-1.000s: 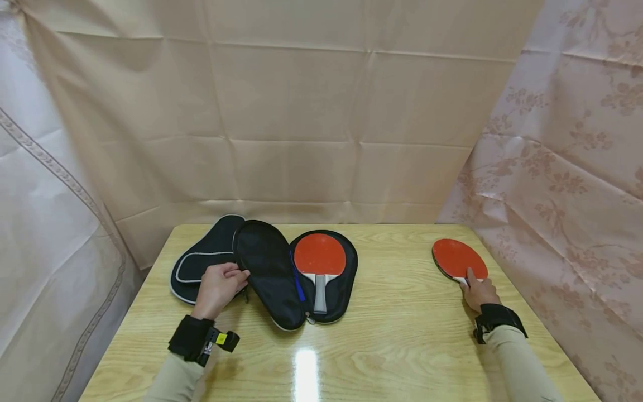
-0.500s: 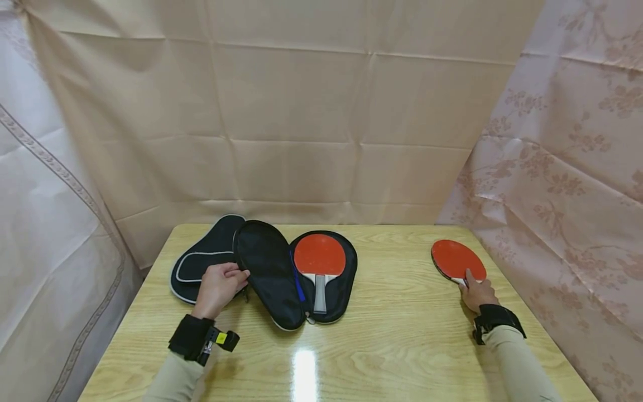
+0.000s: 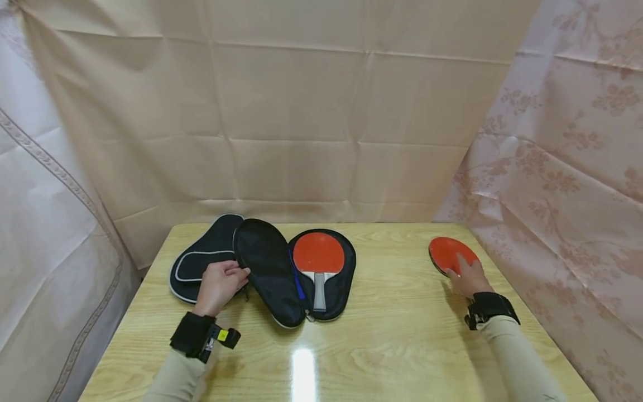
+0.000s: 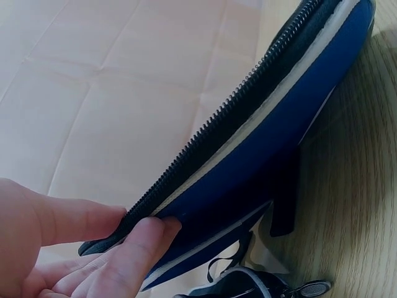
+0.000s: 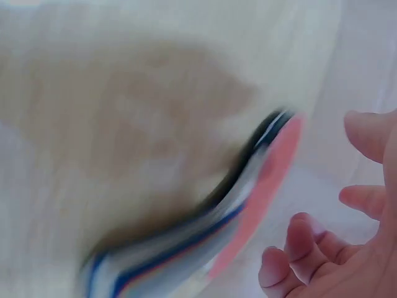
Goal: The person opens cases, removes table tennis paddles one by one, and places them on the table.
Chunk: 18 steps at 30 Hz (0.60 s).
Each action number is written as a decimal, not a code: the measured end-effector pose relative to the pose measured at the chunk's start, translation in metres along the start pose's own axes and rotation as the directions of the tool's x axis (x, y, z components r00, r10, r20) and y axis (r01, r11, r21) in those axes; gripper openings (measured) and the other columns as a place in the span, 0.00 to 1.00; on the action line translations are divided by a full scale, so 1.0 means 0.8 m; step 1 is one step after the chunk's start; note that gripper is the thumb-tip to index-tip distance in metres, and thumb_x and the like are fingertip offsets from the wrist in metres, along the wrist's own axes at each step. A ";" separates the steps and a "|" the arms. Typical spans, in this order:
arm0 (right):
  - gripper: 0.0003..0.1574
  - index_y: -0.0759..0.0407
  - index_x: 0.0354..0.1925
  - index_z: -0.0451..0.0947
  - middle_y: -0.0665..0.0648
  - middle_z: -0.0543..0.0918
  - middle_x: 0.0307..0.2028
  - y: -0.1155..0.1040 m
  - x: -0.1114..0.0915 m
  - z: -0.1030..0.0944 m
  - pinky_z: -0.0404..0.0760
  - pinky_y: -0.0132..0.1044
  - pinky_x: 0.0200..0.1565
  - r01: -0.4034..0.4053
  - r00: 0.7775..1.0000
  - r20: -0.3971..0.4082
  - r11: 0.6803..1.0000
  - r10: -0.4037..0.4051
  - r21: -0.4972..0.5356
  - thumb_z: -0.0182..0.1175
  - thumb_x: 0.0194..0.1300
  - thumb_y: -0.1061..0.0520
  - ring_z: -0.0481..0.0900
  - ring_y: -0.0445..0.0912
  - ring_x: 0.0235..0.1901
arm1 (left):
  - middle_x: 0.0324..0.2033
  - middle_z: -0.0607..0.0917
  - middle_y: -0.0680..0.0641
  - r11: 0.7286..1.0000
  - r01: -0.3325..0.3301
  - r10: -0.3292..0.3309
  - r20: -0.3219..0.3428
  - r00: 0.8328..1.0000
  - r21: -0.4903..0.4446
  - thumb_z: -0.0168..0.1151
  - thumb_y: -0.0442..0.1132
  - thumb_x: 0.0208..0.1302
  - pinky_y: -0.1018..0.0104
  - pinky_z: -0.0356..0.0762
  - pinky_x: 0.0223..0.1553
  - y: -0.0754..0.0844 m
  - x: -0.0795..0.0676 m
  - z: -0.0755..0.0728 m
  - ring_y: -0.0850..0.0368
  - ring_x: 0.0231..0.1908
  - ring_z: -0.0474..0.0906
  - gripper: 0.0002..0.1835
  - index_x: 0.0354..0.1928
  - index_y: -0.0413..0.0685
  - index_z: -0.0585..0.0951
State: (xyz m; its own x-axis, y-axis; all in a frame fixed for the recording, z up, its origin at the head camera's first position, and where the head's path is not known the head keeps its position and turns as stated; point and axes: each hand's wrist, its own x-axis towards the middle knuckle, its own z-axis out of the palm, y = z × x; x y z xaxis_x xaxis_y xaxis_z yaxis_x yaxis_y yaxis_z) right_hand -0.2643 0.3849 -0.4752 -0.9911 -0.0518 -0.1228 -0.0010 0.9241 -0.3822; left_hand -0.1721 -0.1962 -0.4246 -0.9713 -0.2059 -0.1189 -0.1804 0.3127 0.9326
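My left hand [image 3: 221,286] pinches the edge of the raised flap of an open black paddle case [image 3: 266,273]. In the left wrist view, thumb and fingers [image 4: 142,242] grip the zippered rim, and the flap's outer side is blue. A red table tennis paddle [image 3: 318,253] with a grey handle lies in the case's other half. At the table's right, my right hand [image 3: 469,277] is over a second red paddle [image 3: 446,251], hiding its handle in the head view. The right wrist view shows this paddle [image 5: 273,180] blurred and apart from the spread fingers [image 5: 301,239].
Another black case [image 3: 206,245] with white piping lies at the table's back left, partly under the flap. The wooden table [image 3: 392,335] meets a beige cloth [image 3: 301,111] at its back. Patterned cloths hang at both sides.
My right hand has let go of the right-hand paddle's handle and shifted up and left over its red face. The left hand still pinches the flap, unmoved.
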 end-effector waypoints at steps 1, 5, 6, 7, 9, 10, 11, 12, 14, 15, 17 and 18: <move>0.47 0.77 0.73 0.42 0.91 0.51 0.60 -0.011 0.001 0.000 0.62 0.75 0.57 0.027 1.000 0.005 1.000 -0.027 0.007 0.49 0.76 0.47 0.53 0.82 0.60 | 0.43 0.87 0.35 1.000 0.004 -0.004 -0.001 1.000 -0.003 0.62 0.33 0.68 0.67 0.85 0.42 0.000 0.000 0.000 0.55 0.41 0.86 0.16 0.52 0.28 0.80; 0.46 0.75 0.74 0.44 0.87 0.55 0.61 -0.058 0.007 0.009 0.66 0.71 0.56 0.144 0.990 -0.010 0.989 -0.143 0.035 0.51 0.75 0.49 0.60 0.78 0.60 | 0.46 0.86 0.33 1.000 0.014 -0.014 0.001 1.000 -0.016 0.62 0.34 0.67 0.66 0.85 0.42 0.001 0.000 0.001 0.55 0.41 0.86 0.18 0.54 0.28 0.79; 0.46 0.74 0.74 0.44 0.87 0.56 0.61 -0.071 0.009 0.013 0.67 0.69 0.56 0.170 0.986 -0.011 0.985 -0.169 0.044 0.52 0.75 0.49 0.61 0.77 0.59 | 0.46 0.86 0.33 1.000 0.016 -0.016 0.003 1.000 -0.021 0.62 0.34 0.67 0.66 0.85 0.43 0.000 0.000 0.001 0.55 0.41 0.86 0.18 0.54 0.27 0.79; 0.46 0.73 0.75 0.44 0.86 0.56 0.61 -0.086 0.011 0.018 0.68 0.69 0.56 0.188 0.982 -0.009 0.981 -0.187 0.055 0.52 0.76 0.49 0.63 0.76 0.59 | 0.46 0.86 0.33 1.000 0.016 -0.016 0.003 1.000 -0.023 0.62 0.34 0.68 0.66 0.85 0.43 0.000 0.001 0.001 0.56 0.41 0.86 0.17 0.54 0.28 0.79; 0.45 0.71 0.76 0.44 0.85 0.57 0.63 -0.117 0.013 0.028 0.69 0.67 0.57 0.223 0.975 0.004 0.972 -0.224 0.075 0.53 0.76 0.50 0.64 0.75 0.61 | 0.46 0.86 0.34 1.000 0.014 -0.014 0.003 1.000 -0.027 0.62 0.34 0.68 0.66 0.85 0.43 0.000 0.001 0.001 0.57 0.41 0.86 0.17 0.53 0.28 0.80; 0.45 0.70 0.76 0.45 0.84 0.58 0.63 -0.134 0.014 0.034 0.69 0.67 0.58 0.237 0.971 0.018 0.968 -0.239 0.081 0.53 0.76 0.50 0.65 0.74 0.61 | 0.45 0.87 0.34 1.000 0.014 -0.014 0.001 1.000 -0.026 0.62 0.34 0.68 0.66 0.85 0.43 0.000 0.001 0.001 0.57 0.40 0.86 0.16 0.52 0.29 0.80; 0.45 0.68 0.76 0.45 0.83 0.59 0.64 -0.152 0.014 0.041 0.69 0.66 0.58 0.247 0.968 0.035 0.965 -0.250 0.085 0.53 0.76 0.50 0.66 0.73 0.61 | 0.45 0.87 0.34 1.000 0.011 -0.011 -0.001 1.000 -0.022 0.62 0.34 0.68 0.66 0.85 0.42 0.000 0.001 0.000 0.57 0.40 0.86 0.16 0.52 0.29 0.80; 0.44 0.67 0.76 0.46 0.83 0.60 0.64 -0.170 0.015 0.049 0.70 0.65 0.59 0.259 0.963 0.056 0.962 -0.265 0.090 0.53 0.75 0.50 0.67 0.72 0.61 | 0.45 0.87 0.34 1.000 0.005 -0.005 -0.001 1.000 -0.018 0.62 0.33 0.68 0.66 0.85 0.42 0.000 0.002 0.000 0.56 0.40 0.86 0.16 0.52 0.28 0.80; 0.44 0.64 0.77 0.47 0.80 0.63 0.64 -0.207 0.014 0.065 0.72 0.62 0.59 0.278 0.954 0.090 0.956 -0.287 0.098 0.54 0.75 0.50 0.71 0.69 0.60 | 0.44 0.87 0.34 1.000 0.000 -0.001 -0.007 1.000 -0.007 0.62 0.34 0.67 0.66 0.85 0.42 0.000 0.002 0.000 0.56 0.40 0.86 0.15 0.51 0.29 0.81; 0.44 0.63 0.77 0.48 0.79 0.65 0.63 -0.224 0.014 0.073 0.73 0.60 0.58 0.292 0.947 0.105 0.951 -0.302 0.106 0.55 0.74 0.50 0.73 0.67 0.58 | 0.44 0.87 0.34 1.000 0.001 -0.001 -0.012 1.000 -0.005 0.63 0.34 0.67 0.66 0.85 0.41 0.000 0.002 0.001 0.56 0.39 0.87 0.15 0.51 0.29 0.81; 0.44 0.63 0.77 0.50 0.75 0.69 0.62 -0.255 0.015 0.090 0.73 0.58 0.59 0.333 0.930 0.127 0.936 -0.346 0.111 0.56 0.74 0.50 0.75 0.64 0.57 | 0.44 0.87 0.34 1.000 -0.003 0.003 -0.015 1.000 -0.001 0.63 0.34 0.67 0.67 0.85 0.41 -0.001 0.002 0.001 0.56 0.39 0.87 0.15 0.51 0.29 0.81; 0.43 0.64 0.76 0.51 0.74 0.71 0.62 -0.270 0.014 0.098 0.73 0.57 0.60 0.354 0.920 0.135 0.928 -0.368 0.118 0.57 0.73 0.50 0.75 0.63 0.57 | 0.44 0.87 0.34 1.000 -0.004 0.004 -0.015 1.000 -0.003 0.63 0.34 0.67 0.67 0.85 0.41 -0.001 0.002 0.002 0.56 0.39 0.87 0.15 0.51 0.28 0.81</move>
State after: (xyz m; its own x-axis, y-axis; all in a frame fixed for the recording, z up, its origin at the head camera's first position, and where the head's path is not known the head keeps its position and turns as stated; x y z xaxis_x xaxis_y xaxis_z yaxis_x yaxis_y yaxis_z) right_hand -0.2647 0.1553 -0.4662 -0.8933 -0.4389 -0.0964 -0.3358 0.7946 -0.5059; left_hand -0.1738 -0.1956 -0.4261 -0.9696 -0.2183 -0.1103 -0.1763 0.3109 0.9340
